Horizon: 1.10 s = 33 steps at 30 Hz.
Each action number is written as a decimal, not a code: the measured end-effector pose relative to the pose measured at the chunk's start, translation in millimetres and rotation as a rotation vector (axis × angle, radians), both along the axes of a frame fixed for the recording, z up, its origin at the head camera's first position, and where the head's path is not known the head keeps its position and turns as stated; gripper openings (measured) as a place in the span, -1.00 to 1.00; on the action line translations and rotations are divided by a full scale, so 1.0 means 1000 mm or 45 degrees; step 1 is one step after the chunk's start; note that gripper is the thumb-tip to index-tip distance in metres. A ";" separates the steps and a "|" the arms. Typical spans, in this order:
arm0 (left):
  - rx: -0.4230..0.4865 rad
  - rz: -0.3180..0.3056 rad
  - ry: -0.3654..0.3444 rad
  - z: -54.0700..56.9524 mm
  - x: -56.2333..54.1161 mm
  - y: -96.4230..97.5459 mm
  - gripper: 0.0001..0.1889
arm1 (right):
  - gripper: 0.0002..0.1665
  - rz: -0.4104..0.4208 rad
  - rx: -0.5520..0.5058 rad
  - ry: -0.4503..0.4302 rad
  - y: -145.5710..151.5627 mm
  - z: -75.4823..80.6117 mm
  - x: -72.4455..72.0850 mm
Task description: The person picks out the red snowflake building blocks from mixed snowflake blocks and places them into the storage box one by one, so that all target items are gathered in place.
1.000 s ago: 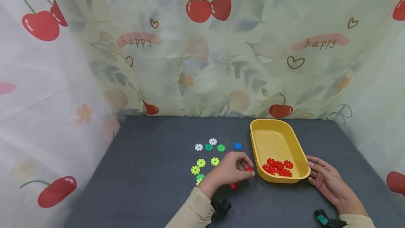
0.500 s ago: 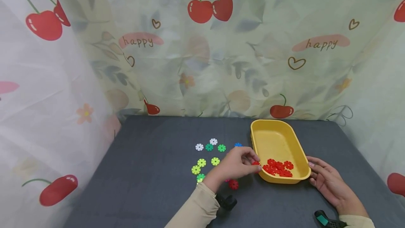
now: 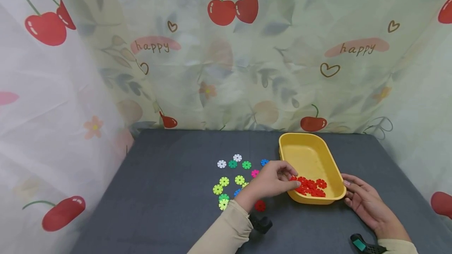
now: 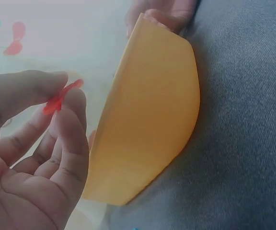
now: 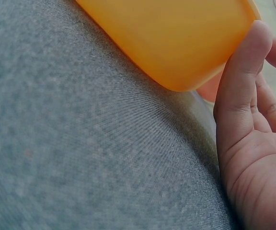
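Between thumb and fingertips my left hand (image 3: 270, 181) pinches a red notched snowflake disc (image 4: 62, 97). It hovers at the near left rim of a yellow plastic bin (image 3: 304, 155). Several red snowflake discs (image 3: 310, 186) lie together at the near end of the bin. My right hand (image 3: 369, 205) rests against the bin's right side, fingers loosely extended; in the right wrist view the thumb (image 5: 250, 62) touches the outer wall near the rim. On the table left of the bin, one more red disc (image 3: 260, 206) sits just beyond my left wrist.
Loose discs lie scattered left of the bin: white (image 3: 221, 164), green (image 3: 246, 165), yellow-green (image 3: 218, 189), blue (image 3: 264, 162) and pink (image 3: 255, 173). The grey-covered table (image 3: 169, 191) meets a patterned curtain (image 3: 197, 69) behind. A thin cord (image 3: 383, 124) hangs at the back right.
My left hand has moved right with the red disc, from beside the bin to above its left rim. The right hand and the bin have stayed in place.
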<state>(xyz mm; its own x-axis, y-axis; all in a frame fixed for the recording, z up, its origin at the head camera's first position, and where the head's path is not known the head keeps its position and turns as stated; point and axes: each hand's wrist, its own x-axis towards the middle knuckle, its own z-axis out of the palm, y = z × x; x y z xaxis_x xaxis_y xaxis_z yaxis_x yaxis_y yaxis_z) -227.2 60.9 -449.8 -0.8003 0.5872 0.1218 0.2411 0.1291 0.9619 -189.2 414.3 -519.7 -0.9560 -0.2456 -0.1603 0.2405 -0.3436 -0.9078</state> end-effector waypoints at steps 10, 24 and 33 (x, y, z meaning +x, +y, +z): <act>0.034 0.029 -0.076 0.004 0.000 0.003 -0.74 | -0.62 0.003 0.008 0.000 -0.003 0.002 0.000; 0.037 0.054 -0.054 0.006 0.000 -0.008 -0.76 | -0.61 0.005 -0.006 -0.007 -0.002 -0.001 -0.001; 0.016 0.069 -0.018 -0.002 0.001 -0.026 -0.74 | -0.63 -0.029 0.033 -0.006 -0.001 0.001 0.000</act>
